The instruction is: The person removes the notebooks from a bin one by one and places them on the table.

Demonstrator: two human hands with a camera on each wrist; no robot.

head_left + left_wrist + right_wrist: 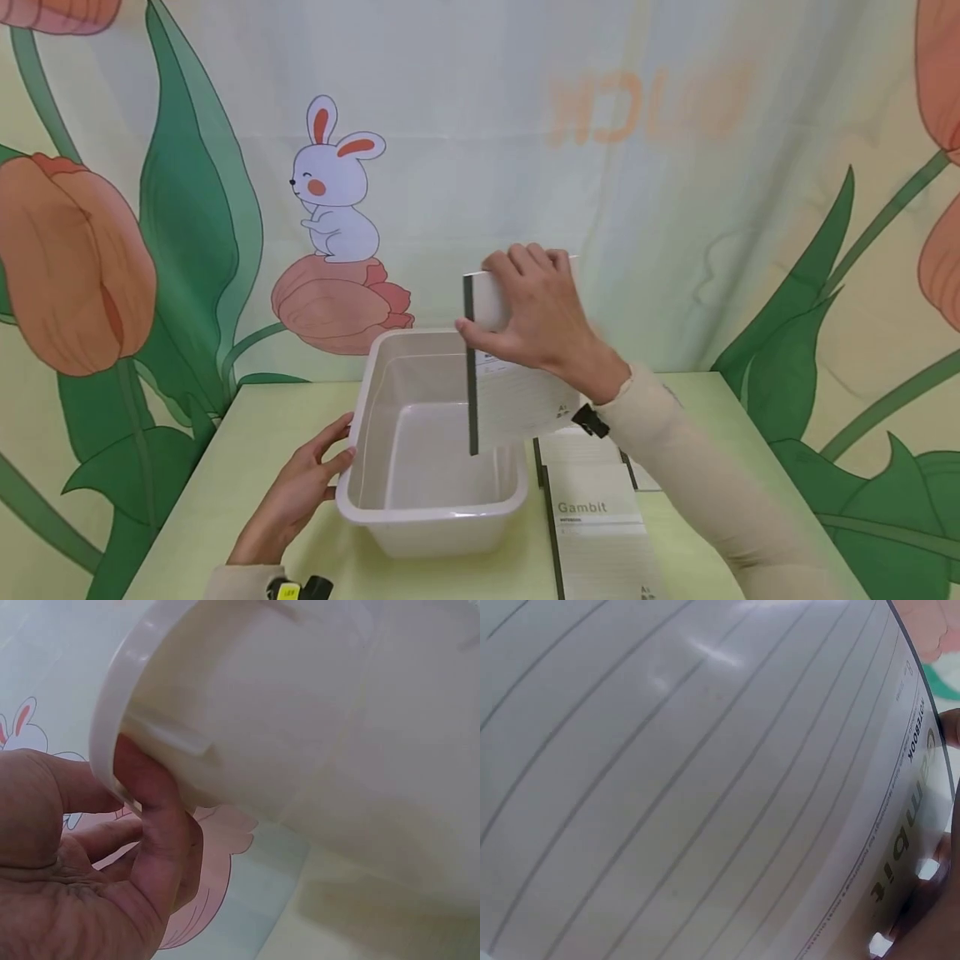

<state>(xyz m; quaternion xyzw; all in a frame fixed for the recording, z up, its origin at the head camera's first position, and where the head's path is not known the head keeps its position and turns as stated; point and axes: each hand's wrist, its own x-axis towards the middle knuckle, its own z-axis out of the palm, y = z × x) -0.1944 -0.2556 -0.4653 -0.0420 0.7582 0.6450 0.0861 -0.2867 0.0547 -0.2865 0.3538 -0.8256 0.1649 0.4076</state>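
Note:
A pale notebook (517, 400) with a dark spine hangs upright over the right side of a white plastic basin (431, 515). My right hand (536, 312) grips it near the top, thumb at the spine side and fingers over the upper edge. In the right wrist view the notebook's lined cover (690, 772) fills most of the picture, with "Gambit" printed near the fingers. My left hand (303, 479) pinches the basin's left rim; the left wrist view shows fingers and thumb around that rim (112, 705). The visible part of the basin's floor is bare.
More Gambit notebooks (600, 542) lie on the light green table (300, 575) right of the basin, partly overlapping, some hidden behind the right forearm. Behind the table hangs a curtain (465, 183) printed with tulips and a rabbit.

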